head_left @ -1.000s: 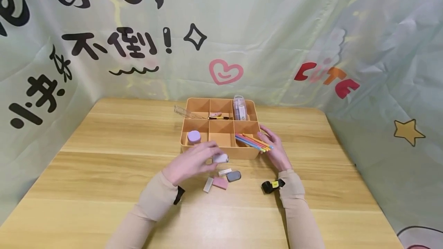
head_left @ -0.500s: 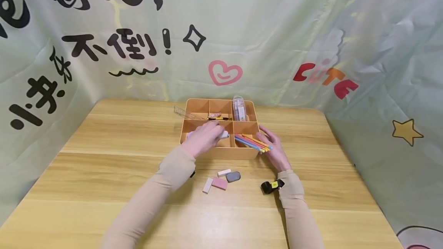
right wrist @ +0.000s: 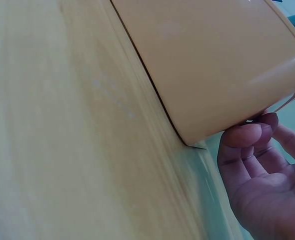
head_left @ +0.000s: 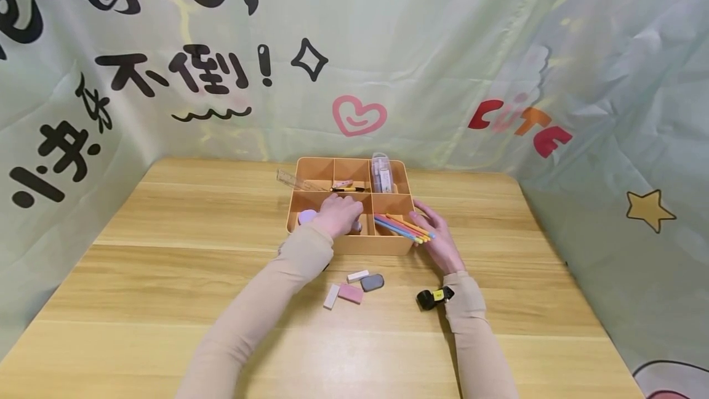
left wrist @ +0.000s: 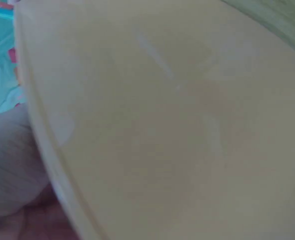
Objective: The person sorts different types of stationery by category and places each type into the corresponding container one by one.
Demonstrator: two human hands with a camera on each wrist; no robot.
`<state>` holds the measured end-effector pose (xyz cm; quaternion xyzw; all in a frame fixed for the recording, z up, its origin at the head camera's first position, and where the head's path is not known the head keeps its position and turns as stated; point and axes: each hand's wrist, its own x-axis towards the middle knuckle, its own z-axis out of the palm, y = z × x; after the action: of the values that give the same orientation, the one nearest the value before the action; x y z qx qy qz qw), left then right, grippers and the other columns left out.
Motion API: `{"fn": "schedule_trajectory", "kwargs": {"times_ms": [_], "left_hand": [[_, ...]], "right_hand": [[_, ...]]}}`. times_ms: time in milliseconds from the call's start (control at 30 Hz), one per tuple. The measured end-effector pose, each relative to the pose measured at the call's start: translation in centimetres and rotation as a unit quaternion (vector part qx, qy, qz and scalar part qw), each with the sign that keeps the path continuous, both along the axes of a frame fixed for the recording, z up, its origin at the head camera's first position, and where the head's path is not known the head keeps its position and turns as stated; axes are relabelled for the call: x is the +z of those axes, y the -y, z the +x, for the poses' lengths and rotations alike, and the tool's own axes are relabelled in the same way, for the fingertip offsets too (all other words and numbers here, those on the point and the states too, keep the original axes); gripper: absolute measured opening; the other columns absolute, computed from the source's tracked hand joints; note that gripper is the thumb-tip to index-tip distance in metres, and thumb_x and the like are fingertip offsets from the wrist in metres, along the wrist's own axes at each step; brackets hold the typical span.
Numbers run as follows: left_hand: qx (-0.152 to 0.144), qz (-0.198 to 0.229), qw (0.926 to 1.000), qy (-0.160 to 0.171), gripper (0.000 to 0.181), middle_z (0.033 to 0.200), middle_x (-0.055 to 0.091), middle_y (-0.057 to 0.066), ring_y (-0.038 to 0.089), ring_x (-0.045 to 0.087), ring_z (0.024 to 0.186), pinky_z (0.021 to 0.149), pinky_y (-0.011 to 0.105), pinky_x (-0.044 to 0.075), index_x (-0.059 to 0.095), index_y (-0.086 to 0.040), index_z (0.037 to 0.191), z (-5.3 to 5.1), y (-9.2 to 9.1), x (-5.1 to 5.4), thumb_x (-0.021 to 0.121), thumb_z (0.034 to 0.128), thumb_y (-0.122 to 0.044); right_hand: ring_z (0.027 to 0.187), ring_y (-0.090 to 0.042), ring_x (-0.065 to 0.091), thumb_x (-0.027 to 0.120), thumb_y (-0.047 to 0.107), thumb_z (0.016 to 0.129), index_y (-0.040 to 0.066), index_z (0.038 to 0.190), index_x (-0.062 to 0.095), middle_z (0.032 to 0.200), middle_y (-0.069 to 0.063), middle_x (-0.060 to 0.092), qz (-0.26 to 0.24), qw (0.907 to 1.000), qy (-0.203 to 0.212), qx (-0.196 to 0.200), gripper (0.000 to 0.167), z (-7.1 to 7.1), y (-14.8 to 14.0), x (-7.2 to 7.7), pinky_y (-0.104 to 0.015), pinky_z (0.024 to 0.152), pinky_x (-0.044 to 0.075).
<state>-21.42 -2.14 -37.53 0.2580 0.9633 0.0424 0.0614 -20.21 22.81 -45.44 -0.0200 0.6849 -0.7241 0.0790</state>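
An orange organizer box (head_left: 388, 246) with several compartments stands on the wooden table. My left hand (head_left: 339, 217) reaches into its front middle compartment, fingers curled down around a small whitish oblong thing (head_left: 357, 226), mostly hidden. At the box's right side my right hand (head_left: 440, 242) grips the wall; in the right wrist view its bent fingers (right wrist: 242, 136) touch the box near a lower corner. Colored pencils (head_left: 403, 228) lean out of the front right compartment beside it. The left wrist view is mostly filled by the box's outer wall (left wrist: 152, 130).
In front of the box lie a pink eraser (head_left: 351, 293), a grey eraser (head_left: 372, 282) and two small white blocks (head_left: 330, 296). A purple-topped thing (head_left: 306, 217), clear ruler (head_left: 296, 181), black-and-yellow stick (head_left: 349, 189) and clear case (head_left: 382, 174) are in other compartments. A printed cloth hangs behind.
My left hand has carried the whitish thing from above the table, over the box's front wall, down into the front middle compartment. The right hand has stayed at the box's side.
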Motion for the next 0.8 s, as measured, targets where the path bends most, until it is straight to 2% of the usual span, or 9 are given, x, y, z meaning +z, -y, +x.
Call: {"fn": "schedule_trajectory", "kwargs": {"times_ms": [200, 367, 500, 667, 800], "left_hand": [[0.004, -0.014, 0.9998, -0.012, 0.015, 0.096, 0.071, 0.005, 0.023, 0.064, 0.084, 0.082, 0.035, 0.044, 0.067, -0.013, 0.085, -0.7, -0.4, -1.1, 0.072, 0.0925, -0.025], [0.008, -0.025, 0.9995, -0.017, 0.010, 0.097, 0.073, 0.004, 0.023, 0.068, 0.087, 0.090, 0.038, 0.048, 0.068, -0.014, 0.083, -1.3, -0.7, -1.7, 0.075, 0.0893, -0.019], [0.010, -0.031, 0.9993, -0.019, 0.013, 0.098, 0.074, 0.003, 0.023, 0.069, 0.087, 0.093, 0.038, 0.048, 0.066, -0.016, 0.080, -1.5, -0.7, -2.1, 0.076, 0.0891, -0.019], [-0.004, -0.013, 0.9995, -0.027, 0.006, 0.098, 0.074, 0.005, 0.024, 0.068, 0.090, 0.089, 0.038, 0.050, 0.071, -0.012, 0.091, -1.5, -0.4, -2.0, 0.076, 0.0875, -0.011], [-0.025, 0.022, 0.9976, -0.060, 0.017, 0.103, 0.075, 0.009, 0.029, 0.068, 0.100, 0.096, 0.044, 0.053, 0.074, -0.007, 0.101, -0.6, 0.1, -1.1, 0.077, 0.0843, -0.007]], "right_hand": [[0.069, -0.002, 0.060, 0.055, 0.028, 0.104, 0.009, 0.157, 0.034, 0.121, -0.011, 0.061, 0.001, 1.0000, -0.001, 0.000, 0.060, 0.0, 0.0, 0.1, -0.017, 0.055, 0.048], [0.069, -0.002, 0.060, 0.055, 0.027, 0.104, 0.008, 0.157, 0.033, 0.118, -0.009, 0.063, -0.002, 1.0000, -0.006, 0.000, 0.060, 0.1, 0.0, 0.1, -0.017, 0.055, 0.048], [0.070, -0.002, 0.060, 0.055, 0.026, 0.105, 0.008, 0.157, 0.033, 0.121, -0.011, 0.062, 0.000, 1.0000, -0.003, -0.001, 0.060, 0.1, 0.0, 0.1, -0.017, 0.055, 0.048], [0.075, -0.002, 0.061, 0.054, 0.027, 0.105, 0.009, 0.157, 0.034, 0.125, -0.013, 0.059, 0.005, 1.0000, 0.000, -0.003, 0.058, 0.0, 0.1, 0.1, -0.017, 0.056, 0.048], [0.074, -0.002, 0.062, 0.054, 0.027, 0.105, 0.008, 0.157, 0.034, 0.125, -0.013, 0.060, 0.005, 1.0000, -0.002, -0.003, 0.059, 0.0, 0.0, 0.0, -0.017, 0.056, 0.049]]}}
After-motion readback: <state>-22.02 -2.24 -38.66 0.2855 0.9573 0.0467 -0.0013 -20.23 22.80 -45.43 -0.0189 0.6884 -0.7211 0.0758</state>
